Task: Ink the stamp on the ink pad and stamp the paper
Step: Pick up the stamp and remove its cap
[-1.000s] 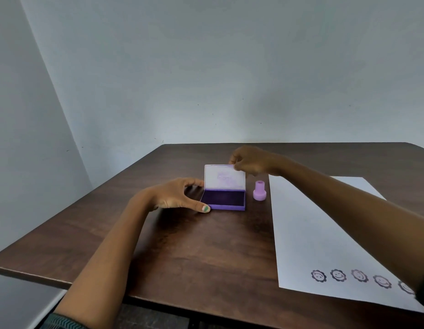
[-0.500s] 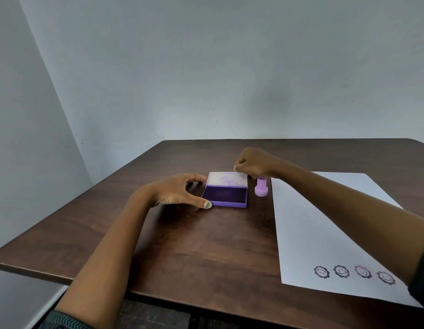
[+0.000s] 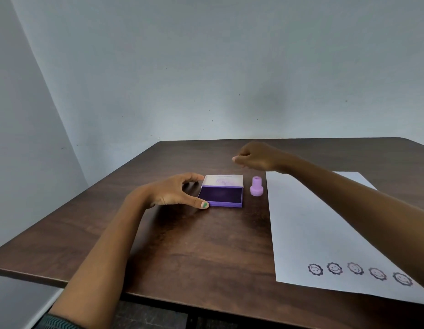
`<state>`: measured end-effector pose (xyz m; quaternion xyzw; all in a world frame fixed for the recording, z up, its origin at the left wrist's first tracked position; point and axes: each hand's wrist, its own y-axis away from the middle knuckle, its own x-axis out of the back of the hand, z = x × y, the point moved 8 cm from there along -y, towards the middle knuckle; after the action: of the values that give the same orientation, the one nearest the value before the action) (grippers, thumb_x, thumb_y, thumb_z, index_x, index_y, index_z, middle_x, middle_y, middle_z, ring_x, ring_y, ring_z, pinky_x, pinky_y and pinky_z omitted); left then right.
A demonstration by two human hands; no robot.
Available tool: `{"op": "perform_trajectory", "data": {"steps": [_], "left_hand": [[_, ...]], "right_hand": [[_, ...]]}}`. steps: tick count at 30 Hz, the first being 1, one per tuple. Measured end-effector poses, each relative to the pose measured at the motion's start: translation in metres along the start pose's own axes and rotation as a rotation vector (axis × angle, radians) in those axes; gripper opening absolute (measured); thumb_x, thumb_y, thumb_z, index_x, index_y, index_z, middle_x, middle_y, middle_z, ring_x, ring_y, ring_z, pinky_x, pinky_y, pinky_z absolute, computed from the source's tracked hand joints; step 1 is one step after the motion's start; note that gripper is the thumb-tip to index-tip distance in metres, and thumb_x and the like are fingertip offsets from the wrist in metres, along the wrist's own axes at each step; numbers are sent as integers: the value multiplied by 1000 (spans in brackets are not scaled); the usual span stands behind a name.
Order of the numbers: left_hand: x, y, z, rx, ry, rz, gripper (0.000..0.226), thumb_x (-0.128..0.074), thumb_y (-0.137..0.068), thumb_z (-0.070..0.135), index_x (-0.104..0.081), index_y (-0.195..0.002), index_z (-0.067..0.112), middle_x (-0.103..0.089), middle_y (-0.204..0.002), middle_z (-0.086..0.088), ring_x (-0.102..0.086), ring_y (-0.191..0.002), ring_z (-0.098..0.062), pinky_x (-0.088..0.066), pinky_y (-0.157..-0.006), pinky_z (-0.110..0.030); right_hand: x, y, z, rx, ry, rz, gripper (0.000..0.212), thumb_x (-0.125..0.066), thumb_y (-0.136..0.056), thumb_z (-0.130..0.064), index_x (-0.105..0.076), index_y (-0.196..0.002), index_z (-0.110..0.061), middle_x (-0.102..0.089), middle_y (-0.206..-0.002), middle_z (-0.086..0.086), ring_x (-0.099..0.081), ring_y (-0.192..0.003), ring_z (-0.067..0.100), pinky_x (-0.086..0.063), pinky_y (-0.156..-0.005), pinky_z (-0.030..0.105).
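A purple ink pad [image 3: 221, 196] lies open near the middle of the table, its pale lid [image 3: 223, 181] tilted back. My left hand [image 3: 168, 191] steadies its left side, thumb at the front corner and index finger at the back corner. A lilac stamp [image 3: 256, 186] stands upright just right of the pad, untouched. My right hand [image 3: 256, 156] hovers behind and above the lid, fingers curled with nothing in them. The white paper [image 3: 308, 222] lies to the right under my right forearm, with a row of several smiley prints [image 3: 334, 268] along its near edge.
The dark wooden table [image 3: 182, 245] stands in a corner of pale walls. Its near edge runs diagonally at the lower left, with floor below.
The lid has swung back from upright to leaning open. My right hand has let go of it and lifted up and away. My left hand stays on the pad.
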<state>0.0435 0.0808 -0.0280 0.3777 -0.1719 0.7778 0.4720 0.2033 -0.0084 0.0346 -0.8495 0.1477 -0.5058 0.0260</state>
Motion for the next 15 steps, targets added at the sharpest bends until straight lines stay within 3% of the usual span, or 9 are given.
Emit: {"op": "perform_trajectory", "data": {"steps": [4,6,8,10,13,15], "left_hand": [[0,-1,0,-7,14,-2,53,-79,-66,48,-50,-110,49,-45,-116,36,-40,-102,24,-31,-76,2],[-1,0,0,-5,21,-1,61,-78,-64,51,-51,-117,47,-47,-123,31,-43,-109,20,-30,-85,2],[0,-1,-2,15,8,12,85,-77,-61,53,-42,-136,35,-43,-140,16,-37,-130,0,-27,-103,-16],[-1,-1,0,29,14,12,96,-77,-61,56,-34,-142,29,-38,-148,7,-32,-138,-12,-26,-108,-25],[-1,1,4,57,-37,72,103,-68,-54,74,-34,-142,32,-39,-149,5,-36,-136,-19,-27,-114,-36],[8,3,11,54,-168,229,97,-54,-56,82,-37,-139,36,-43,-147,9,-36,-137,-20,-21,-116,-45]], "right_hand": [[6,18,5,-12,-17,-115,45,-60,-83,-39,-55,-67,2,-45,-65,12,-38,-62,22,-31,-52,26],[2,27,9,-26,40,-187,43,-66,-77,-43,-66,-79,0,-57,-72,12,-47,-65,16,-39,-52,24],[-4,36,9,-12,89,-209,27,-71,-74,-37,-72,-86,-12,-66,-79,5,-52,-64,13,-43,-50,22],[-6,40,6,19,122,-163,18,-73,-74,-25,-73,-88,-14,-66,-81,2,-52,-60,10,-41,-50,18],[-3,44,3,51,128,-57,18,-73,-74,-15,-74,-91,-12,-66,-82,0,-54,-66,8,-37,-54,14],[5,50,5,61,53,21,18,-72,-75,-12,-74,-93,-10,-67,-83,1,-56,-72,11,-39,-58,14]]}}
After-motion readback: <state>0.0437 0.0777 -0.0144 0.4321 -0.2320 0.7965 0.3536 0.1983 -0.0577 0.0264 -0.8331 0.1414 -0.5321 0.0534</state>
